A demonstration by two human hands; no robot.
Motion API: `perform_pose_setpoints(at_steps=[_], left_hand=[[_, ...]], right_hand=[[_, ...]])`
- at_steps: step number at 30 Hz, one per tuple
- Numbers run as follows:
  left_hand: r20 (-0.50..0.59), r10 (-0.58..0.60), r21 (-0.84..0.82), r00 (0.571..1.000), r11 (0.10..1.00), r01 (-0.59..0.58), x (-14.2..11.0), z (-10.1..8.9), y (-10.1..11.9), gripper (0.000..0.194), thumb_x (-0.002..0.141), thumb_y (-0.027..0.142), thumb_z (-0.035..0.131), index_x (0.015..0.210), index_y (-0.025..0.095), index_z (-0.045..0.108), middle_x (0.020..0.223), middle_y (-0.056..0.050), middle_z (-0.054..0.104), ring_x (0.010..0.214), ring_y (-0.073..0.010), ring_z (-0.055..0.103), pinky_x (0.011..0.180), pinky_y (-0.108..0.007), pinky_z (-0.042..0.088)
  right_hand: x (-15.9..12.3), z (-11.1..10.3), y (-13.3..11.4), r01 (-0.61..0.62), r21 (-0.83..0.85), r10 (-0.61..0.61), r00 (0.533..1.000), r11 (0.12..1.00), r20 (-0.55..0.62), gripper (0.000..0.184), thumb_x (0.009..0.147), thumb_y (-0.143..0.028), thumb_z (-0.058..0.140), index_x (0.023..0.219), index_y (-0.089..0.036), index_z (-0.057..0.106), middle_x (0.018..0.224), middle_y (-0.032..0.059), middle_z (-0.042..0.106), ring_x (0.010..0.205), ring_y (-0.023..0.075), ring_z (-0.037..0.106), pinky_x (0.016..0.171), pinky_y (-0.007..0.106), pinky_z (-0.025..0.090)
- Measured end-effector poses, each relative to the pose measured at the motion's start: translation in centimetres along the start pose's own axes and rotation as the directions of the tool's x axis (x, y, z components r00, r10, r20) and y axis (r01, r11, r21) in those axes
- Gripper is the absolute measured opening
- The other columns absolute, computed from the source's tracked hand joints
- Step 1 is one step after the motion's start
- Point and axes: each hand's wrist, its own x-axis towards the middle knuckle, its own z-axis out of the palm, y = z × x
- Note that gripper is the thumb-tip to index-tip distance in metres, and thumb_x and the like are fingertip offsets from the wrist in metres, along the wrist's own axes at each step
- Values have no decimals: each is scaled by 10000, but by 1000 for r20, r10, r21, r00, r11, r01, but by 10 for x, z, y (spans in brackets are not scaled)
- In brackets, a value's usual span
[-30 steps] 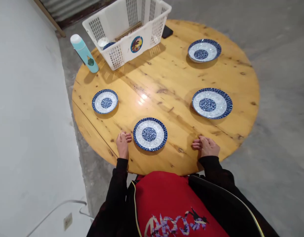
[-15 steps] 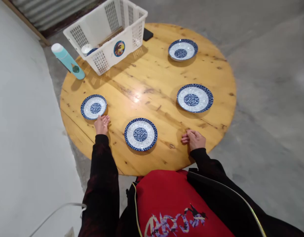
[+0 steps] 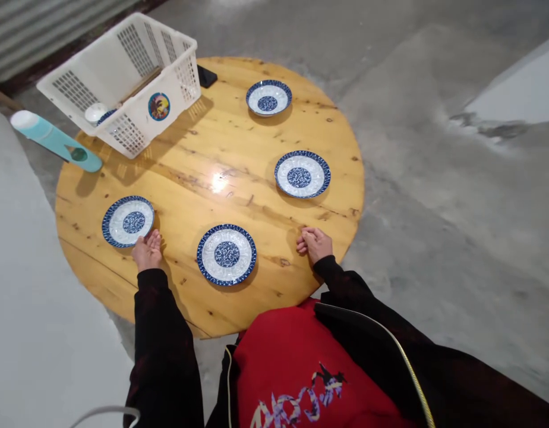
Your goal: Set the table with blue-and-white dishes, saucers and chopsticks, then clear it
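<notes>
My left hand (image 3: 148, 251) is at the near right edge of a blue-and-white plate (image 3: 128, 221) on the left of the table. Its thumb touches the rim, while the other fingers stretch out beside the plate. My right hand (image 3: 316, 244) rests over the right side of the table with its fingers curled together and nothing visible in them. Between the hands lies another patterned plate (image 3: 227, 254). Beyond my right hand is a third plate (image 3: 302, 174), with one more plate (image 3: 268, 98) at the far side.
A white plastic basket (image 3: 167, 98) stands at the back left of the round wooden table (image 3: 203, 196), with a white bowl (image 3: 96, 113) among its contents. Beside it are a light-blue bottle (image 3: 58, 142) and a dark phone-like object (image 3: 207, 76). A white wall (image 3: 34, 285) runs along the left.
The view has swung right, so the table and everything on it appear further left. My left hand stays at the left plate's rim. My right hand keeps nearly the same curled pose.
</notes>
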Motion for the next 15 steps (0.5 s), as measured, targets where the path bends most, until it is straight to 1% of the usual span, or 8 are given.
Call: perform_pose_setpoints(at_steps=[4,9,12,15], left_hand=[[4,12,22,1000,1000,-12,0,-1,4,254,1031,176,316,888,133,521,846,-79,671,744,-83,696,707,-150,570],[11,42,62,999,997,-43,0,-3,10,232,1001,147,329,902,144,538,842,-89,683,717,-101,690,694,-171,572],[47,51,85,998,995,-55,-4,-5,10,262,1005,177,340,881,141,568,840,-100,687,734,-106,691,726,-173,570],[109,39,104,993,993,-50,-14,-9,6,357,1030,261,329,846,125,603,841,-115,682,765,-114,697,760,-174,573]], right_hand=[[1,2,-1,-5,15,5,1000,1000,6,392,664,-490,715,869,-196,554,549,-39,623,388,108,571,342,191,441],[3,4,-2,-22,18,22,999,1000,32,399,673,-508,691,880,-201,543,549,-46,623,374,110,563,335,197,435],[4,6,-3,-15,24,14,999,1000,39,413,662,-522,682,877,-201,539,544,-54,617,371,108,557,331,196,430],[3,8,-4,-19,37,17,999,999,39,414,654,-518,681,874,-198,538,545,-52,616,378,110,559,330,194,422]])
